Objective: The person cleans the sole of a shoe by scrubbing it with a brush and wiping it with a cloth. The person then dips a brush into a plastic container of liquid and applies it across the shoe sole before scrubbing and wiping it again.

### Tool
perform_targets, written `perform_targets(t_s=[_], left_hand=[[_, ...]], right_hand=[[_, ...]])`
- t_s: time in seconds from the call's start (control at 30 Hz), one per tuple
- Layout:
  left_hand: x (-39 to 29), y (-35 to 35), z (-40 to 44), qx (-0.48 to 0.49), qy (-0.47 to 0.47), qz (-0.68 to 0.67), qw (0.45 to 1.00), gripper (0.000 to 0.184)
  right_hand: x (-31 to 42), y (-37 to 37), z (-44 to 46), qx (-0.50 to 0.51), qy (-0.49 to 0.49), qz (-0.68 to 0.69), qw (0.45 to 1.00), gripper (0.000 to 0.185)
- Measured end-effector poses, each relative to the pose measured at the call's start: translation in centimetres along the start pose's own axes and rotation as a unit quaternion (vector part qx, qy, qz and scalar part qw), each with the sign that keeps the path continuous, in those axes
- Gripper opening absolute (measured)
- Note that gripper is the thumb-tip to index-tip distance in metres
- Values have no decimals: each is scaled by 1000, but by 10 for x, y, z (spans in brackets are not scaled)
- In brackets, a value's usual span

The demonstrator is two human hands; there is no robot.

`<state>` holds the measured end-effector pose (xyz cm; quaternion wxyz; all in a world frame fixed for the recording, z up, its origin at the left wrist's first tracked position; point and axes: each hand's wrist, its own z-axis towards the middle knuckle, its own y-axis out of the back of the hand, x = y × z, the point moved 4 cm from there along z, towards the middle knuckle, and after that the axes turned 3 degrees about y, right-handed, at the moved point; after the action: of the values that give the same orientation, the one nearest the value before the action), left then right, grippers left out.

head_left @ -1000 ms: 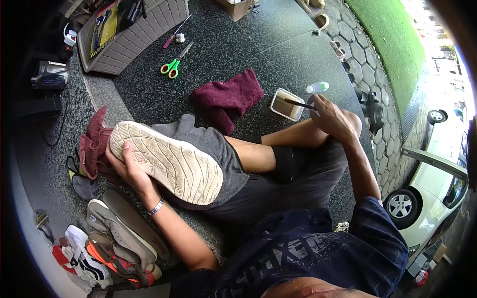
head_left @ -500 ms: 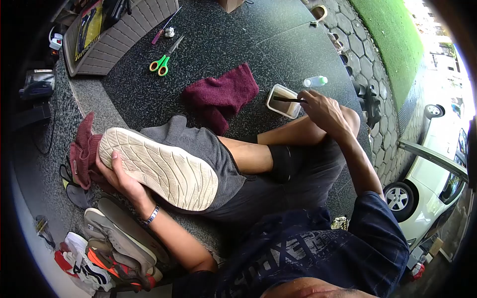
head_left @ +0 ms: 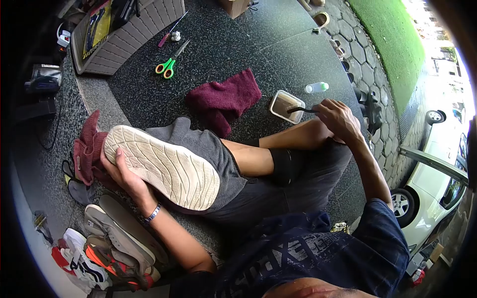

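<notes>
My left hand (head_left: pixel 130 174) grips a maroon shoe (head_left: pixel 88 149) around its side, thumb pressed on the cream, wave-patterned sole (head_left: pixel 164 166) that faces up. The shoe rests on a grey cloth (head_left: pixel 181 130) over my lap. Between the fingers of my right hand (head_left: pixel 339 118) is the dark handle of a small brush (head_left: pixel 303 110). Its bristle end is over or in a clear plastic tub (head_left: pixel 278 104) holding brownish liquid; I cannot tell whether the bristles touch the liquid. Just beyond the tub lies a small clear bottle (head_left: pixel 316 88) with a pale green cap.
A maroon towel (head_left: pixel 226 97) lies crumpled on the dark speckled floor. Green-handled scissors (head_left: pixel 169 64) and a thin screwdriver (head_left: pixel 166 38) are farther off. Several shoes (head_left: pixel 119 238) are stacked by my left elbow. A curved grey rack (head_left: pixel 126 37) stands at the upper left.
My right hand has drawn back slightly to the right, and the brush has turned in the tub so its bristle end shows. The left hand keeps its hold on the shoe.
</notes>
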<state>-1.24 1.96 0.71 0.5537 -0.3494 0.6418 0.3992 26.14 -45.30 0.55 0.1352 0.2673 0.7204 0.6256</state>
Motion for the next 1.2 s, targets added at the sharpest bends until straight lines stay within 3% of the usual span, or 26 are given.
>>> perform_targets(t_s=[0.2,0.27,0.47,0.6,0.7,0.77,0.83,0.93,1.07,1.2], left_hand=[[-8,-2,-6,1,-5,17,1000,54],[-5,0,-5,-1,-15,24,1000,52],[-6,1,-3,10,-34,27,999,52],[-6,1,-4,1,-44,23,999,50],[-2,2,-2,6,-47,19,999,50],[-1,1,-2,3,-46,21,999,50],[-1,1,-3,2,-44,21,999,51],[-1,1,-1,2,-43,20,999,51],[-3,2,-3,2,-38,31,999,51],[-2,1,-2,4,-42,30,999,51]], right_hand=[[6,5,-8,-39,42,-6,998,15],[3,0,-12,-27,42,3,999,29],[5,7,-13,-7,41,8,999,19],[4,8,-12,-62,-77,76,992,11],[-16,-10,-8,-108,-158,128,973,16],[-31,-34,-3,-110,-167,157,967,17],[-33,-49,4,-75,-181,173,965,20],[-29,-66,17,-6,-255,311,915,25],[-29,-82,31,-72,-260,470,841,28],[-16,-78,48,-48,-230,455,859,28]])
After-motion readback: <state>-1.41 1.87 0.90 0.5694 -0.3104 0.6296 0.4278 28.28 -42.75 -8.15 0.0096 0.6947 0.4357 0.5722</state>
